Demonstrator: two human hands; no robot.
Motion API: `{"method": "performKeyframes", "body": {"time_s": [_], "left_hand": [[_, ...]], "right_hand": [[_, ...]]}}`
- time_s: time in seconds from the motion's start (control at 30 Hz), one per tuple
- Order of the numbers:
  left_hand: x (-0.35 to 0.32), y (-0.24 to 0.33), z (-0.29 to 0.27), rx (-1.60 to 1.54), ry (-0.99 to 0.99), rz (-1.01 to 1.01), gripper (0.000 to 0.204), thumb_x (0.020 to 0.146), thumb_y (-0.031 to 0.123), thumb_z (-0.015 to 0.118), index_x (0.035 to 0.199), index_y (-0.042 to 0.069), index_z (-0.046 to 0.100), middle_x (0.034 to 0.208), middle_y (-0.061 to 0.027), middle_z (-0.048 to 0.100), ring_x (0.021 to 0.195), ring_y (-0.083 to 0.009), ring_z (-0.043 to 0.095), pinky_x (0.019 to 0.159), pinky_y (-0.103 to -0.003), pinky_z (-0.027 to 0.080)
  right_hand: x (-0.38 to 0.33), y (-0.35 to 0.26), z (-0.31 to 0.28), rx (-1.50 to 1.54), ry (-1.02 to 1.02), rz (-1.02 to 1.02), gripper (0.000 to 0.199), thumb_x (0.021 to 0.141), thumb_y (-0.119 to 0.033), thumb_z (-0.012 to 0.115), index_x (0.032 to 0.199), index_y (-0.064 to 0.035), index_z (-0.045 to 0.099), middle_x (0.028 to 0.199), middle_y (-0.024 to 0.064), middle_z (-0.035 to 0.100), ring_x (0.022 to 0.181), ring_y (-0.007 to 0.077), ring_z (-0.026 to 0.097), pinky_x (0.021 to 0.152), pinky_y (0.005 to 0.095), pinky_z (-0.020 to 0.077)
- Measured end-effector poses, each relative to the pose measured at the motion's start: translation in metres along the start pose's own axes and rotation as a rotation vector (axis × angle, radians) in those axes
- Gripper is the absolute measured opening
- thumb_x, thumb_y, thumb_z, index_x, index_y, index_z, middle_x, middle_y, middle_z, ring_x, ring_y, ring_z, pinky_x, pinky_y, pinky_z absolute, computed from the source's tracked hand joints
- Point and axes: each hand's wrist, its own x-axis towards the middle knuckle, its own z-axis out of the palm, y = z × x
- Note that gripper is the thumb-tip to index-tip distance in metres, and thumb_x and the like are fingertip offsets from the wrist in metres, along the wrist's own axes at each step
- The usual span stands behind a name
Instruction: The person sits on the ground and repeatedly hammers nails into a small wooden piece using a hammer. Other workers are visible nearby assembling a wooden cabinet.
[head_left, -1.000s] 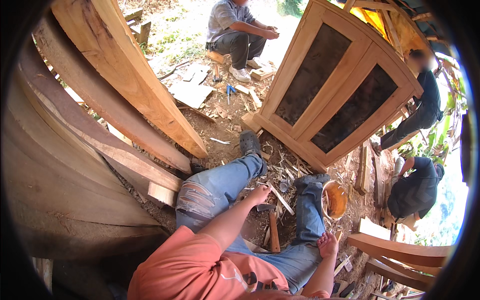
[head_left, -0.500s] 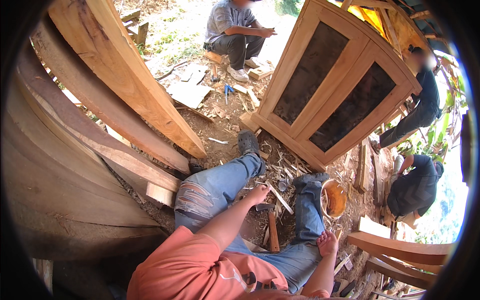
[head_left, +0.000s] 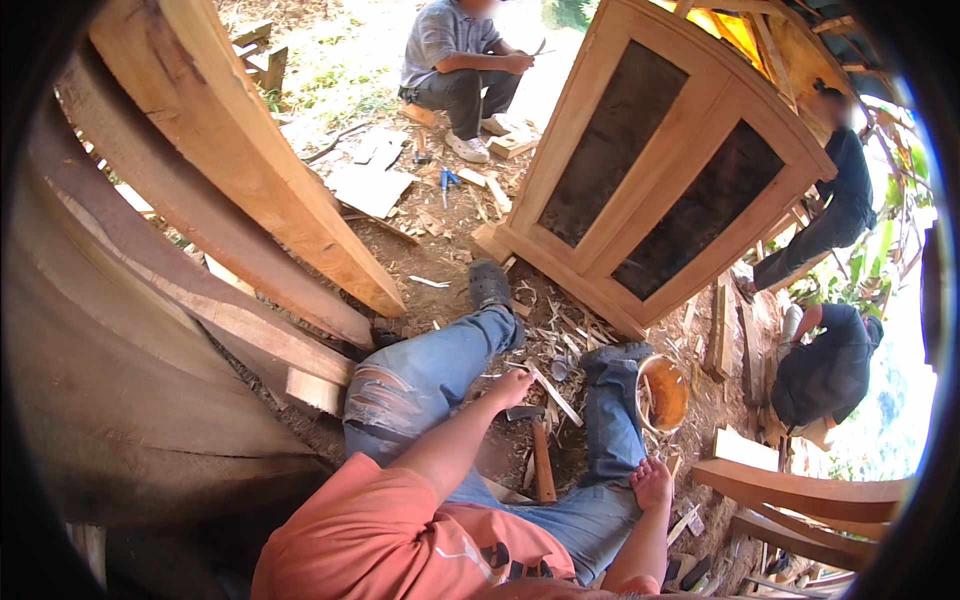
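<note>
My left hand [head_left: 513,385] reaches out between my knees, its fingers pinched together. A thin whitish sliver shows at the fingertips, too small to make out. Just beyond them a pale wood strip [head_left: 555,396] slants over the ground; whether the hand touches it, I cannot tell. Below that hand a hammer-like tool with a wooden handle [head_left: 543,462] and dark metal head rests between my legs. My right hand [head_left: 652,484] lies beside my right knee, palm turned up and fingers loosely curled, with nothing visible in it. By my right shin stands a round orange-brown container [head_left: 664,392].
A panelled wooden cabinet [head_left: 640,165] leans ahead. Long planks [head_left: 240,150] slope along the left. Blue-handled pliers [head_left: 446,184] lie on the littered ground. One person [head_left: 452,60] sits ahead; two others [head_left: 828,365] are at the right, near curved timbers [head_left: 800,487].
The whole view has shifted slightly to the left. My hands keep nearly the same pose. The seated person's hands have moved a little, and a thin blade-like thing shows in them.
</note>
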Motion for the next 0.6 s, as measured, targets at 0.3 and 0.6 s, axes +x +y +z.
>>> {"method": "performKeyframes", "body": {"time_s": [0.3,0.6], "left_hand": [[0.000,0.000,-0.008,-0.106,-0.044,-0.050,0.049,0.111,0.050,0.058,0.102,0.003,0.068,0.082,-0.0074,0.069,0.074,-0.0185,0.066,0.070,-0.037,0.054],[-0.007,0.007,-0.009,-0.067,-0.034,-0.040,0.050,0.110,0.052,0.058,0.103,0.004,0.068,0.083,-0.0081,0.071,0.076,-0.0198,0.066,0.074,-0.038,0.053]], "right_hand": [[0.009,-0.001,0.002,-0.016,-0.069,0.042,0.021,0.104,-0.028,0.064,0.112,-0.0089,0.065,0.103,0.0077,0.073,0.092,0.0242,0.070,0.084,0.0422,0.0599],[0.007,-0.004,-0.003,0.003,-0.111,0.058,0.024,0.106,-0.027,0.060,0.118,-0.0064,0.059,0.109,0.0097,0.070,0.094,0.0251,0.069,0.089,0.0428,0.0586]]}}
